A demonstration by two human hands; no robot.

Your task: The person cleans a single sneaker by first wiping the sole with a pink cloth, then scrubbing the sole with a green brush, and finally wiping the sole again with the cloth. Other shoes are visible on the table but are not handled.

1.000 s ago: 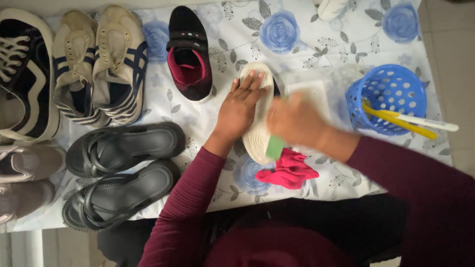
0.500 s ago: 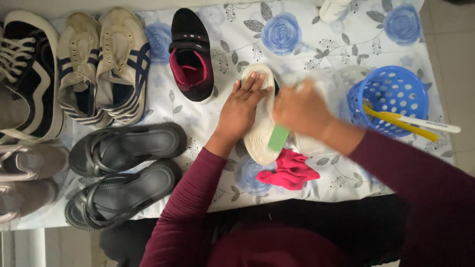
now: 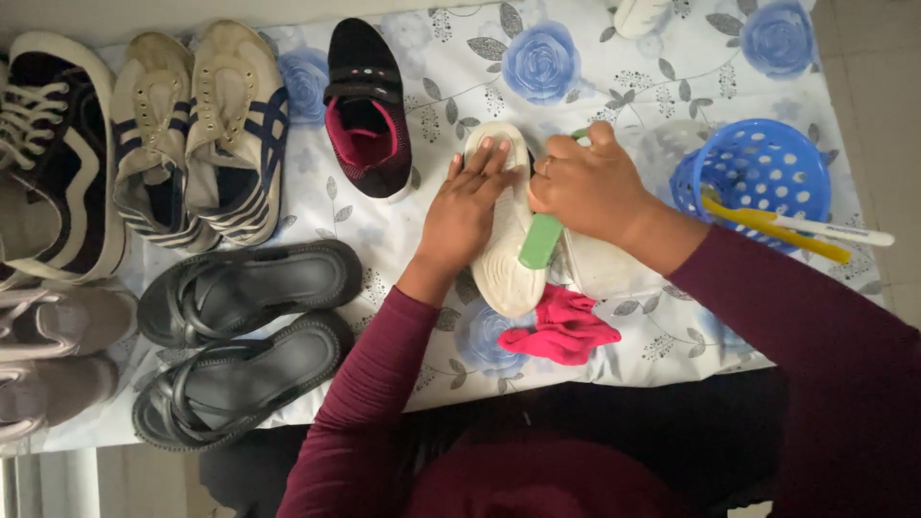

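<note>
White shoe (image 3: 504, 254) lies sole-up on the floral cloth (image 3: 614, 72), beside the pink rag (image 3: 561, 329); left hand (image 3: 465, 211) presses flat and open on the sole; right hand (image 3: 585, 182) grips the green brush (image 3: 540, 242) closed; scrub in short strokes, holding the shoe pinned firmly

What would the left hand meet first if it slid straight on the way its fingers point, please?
The left hand lies flat on the white shoe sole, fingers aimed up the picture. Past the sole's tip comes only bare flowered cloth, so the way looks free.
</note>
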